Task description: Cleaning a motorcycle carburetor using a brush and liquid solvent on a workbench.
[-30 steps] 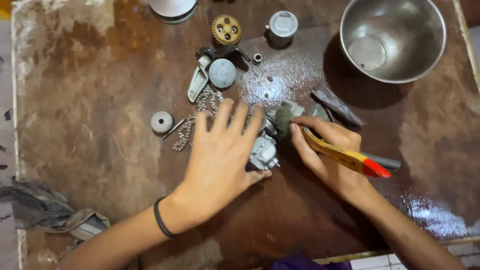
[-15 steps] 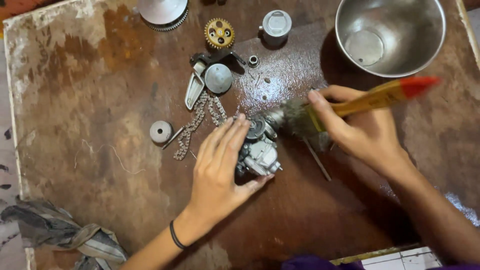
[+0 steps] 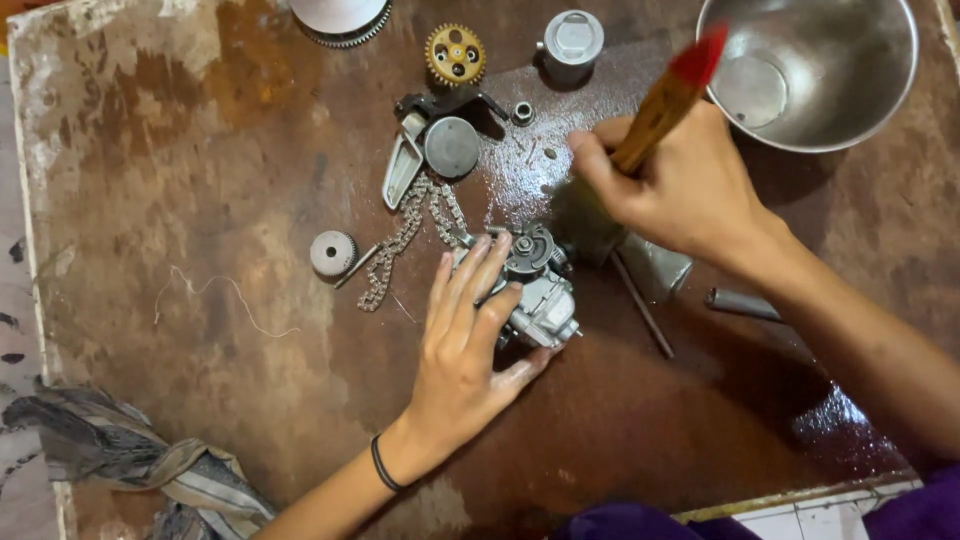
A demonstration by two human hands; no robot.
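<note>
Rusty brown metal covers the bench (image 3: 200, 180), stained and scuffed, wet and glossy toward its right half; pale floor shows past its left edge. At the lower left corner a striped rag (image 3: 120, 465) hangs over the rim. Moving right, a small knurled wheel (image 3: 332, 252) lies near a drive chain (image 3: 405, 245), and above them sit a grey round cap (image 3: 452, 147) and a yellow gear (image 3: 455, 54). The left hand (image 3: 465, 355) lies flat over a small silver carburettor (image 3: 535, 290) at the bench middle, fingers spread across its left side, steadying rather than clasping it. Just right of that, the right hand (image 3: 680, 190) has its grip closed round a paintbrush (image 3: 665, 100) with a wooden handle and red tip; the bristles press against the top right of the carburettor. A thin rod (image 3: 642, 305) and a grey tube (image 3: 742, 304) lie on the wet patch below the right wrist. A steel bowl (image 3: 880, 100) stands at the top right corner.

Compared with half a second earlier, the brush handle has swung from pointing right to pointing up toward the bowl, and the right hand has shifted higher, while the left hand stays on the carburettor
</note>
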